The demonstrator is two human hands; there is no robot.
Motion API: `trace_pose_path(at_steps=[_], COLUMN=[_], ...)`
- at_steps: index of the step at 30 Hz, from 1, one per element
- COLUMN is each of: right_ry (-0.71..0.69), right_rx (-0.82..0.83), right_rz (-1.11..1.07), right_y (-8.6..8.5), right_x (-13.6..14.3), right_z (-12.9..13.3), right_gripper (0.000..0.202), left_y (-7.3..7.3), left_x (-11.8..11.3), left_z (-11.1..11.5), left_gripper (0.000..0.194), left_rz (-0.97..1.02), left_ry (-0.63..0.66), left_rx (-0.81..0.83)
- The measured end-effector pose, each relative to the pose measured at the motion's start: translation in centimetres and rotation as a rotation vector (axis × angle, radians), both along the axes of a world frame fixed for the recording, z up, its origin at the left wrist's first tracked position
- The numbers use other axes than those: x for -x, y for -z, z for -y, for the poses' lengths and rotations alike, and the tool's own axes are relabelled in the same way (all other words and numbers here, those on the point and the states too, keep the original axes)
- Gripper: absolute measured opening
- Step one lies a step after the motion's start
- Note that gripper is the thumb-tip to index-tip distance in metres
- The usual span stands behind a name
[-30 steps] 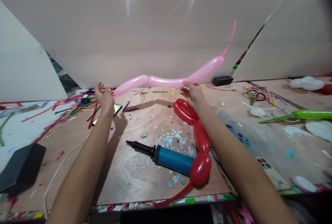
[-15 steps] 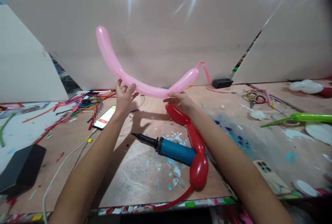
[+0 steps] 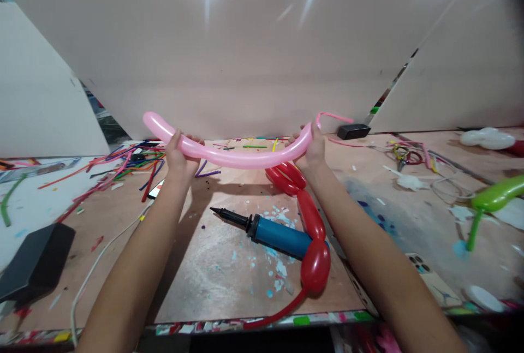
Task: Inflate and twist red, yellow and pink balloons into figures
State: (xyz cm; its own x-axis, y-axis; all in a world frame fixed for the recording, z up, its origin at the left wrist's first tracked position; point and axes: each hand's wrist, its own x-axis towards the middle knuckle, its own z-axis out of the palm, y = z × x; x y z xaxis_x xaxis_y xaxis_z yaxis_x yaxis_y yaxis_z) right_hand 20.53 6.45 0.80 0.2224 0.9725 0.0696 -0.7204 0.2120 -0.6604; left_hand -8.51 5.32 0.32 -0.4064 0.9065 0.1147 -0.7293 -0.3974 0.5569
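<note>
A long pink balloon [image 3: 241, 159] hangs in a shallow curve above the table, held near both ends. My left hand [image 3: 183, 156] is wrapped round its left part, with the rounded tip sticking out beyond. Near the other end, my right hand [image 3: 311, 148] grips the balloon, and its thin uninflated tail points right. Below my right hand lies a twisted red balloon [image 3: 314, 216] with a loop and several bulges. It rests across a blue hand pump [image 3: 282, 237] whose black nozzle points left.
Loose uninflated balloons [image 3: 123, 167] lie at the left, by a partly hidden phone [image 3: 155, 189]. A black box [image 3: 39, 260] stands front left. Scissors [image 3: 403, 157], a green balloon [image 3: 497, 195], a white balloon [image 3: 487, 138] and another phone [image 3: 434, 282] are at right. White panels [image 3: 245, 58] stand behind.
Both hands have taken new holds, the right one further out toward the tail end. The pink balloon's left end has come down, and its curve is flatter. The green balloon at right has shifted.
</note>
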Motion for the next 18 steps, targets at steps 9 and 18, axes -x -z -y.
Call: trace_pose_path(at_steps=[9, 18], right_ry=[0.058, 0.0], right_rx=[-0.024, -0.148], right_rz=[0.145, 0.154], right_y=[1.3, 0.9], right_x=[-0.3, -0.4], right_z=[-0.6, -0.3], right_gripper=[0.046, 0.023], left_y=[-0.6, 0.2], left_x=[0.0, 1.0], left_z=[0.7, 0.0], left_gripper=[0.028, 0.028], left_rz=[0.007, -0.025], left_ry=[-0.088, -0.107], left_rx=[0.019, 0.008])
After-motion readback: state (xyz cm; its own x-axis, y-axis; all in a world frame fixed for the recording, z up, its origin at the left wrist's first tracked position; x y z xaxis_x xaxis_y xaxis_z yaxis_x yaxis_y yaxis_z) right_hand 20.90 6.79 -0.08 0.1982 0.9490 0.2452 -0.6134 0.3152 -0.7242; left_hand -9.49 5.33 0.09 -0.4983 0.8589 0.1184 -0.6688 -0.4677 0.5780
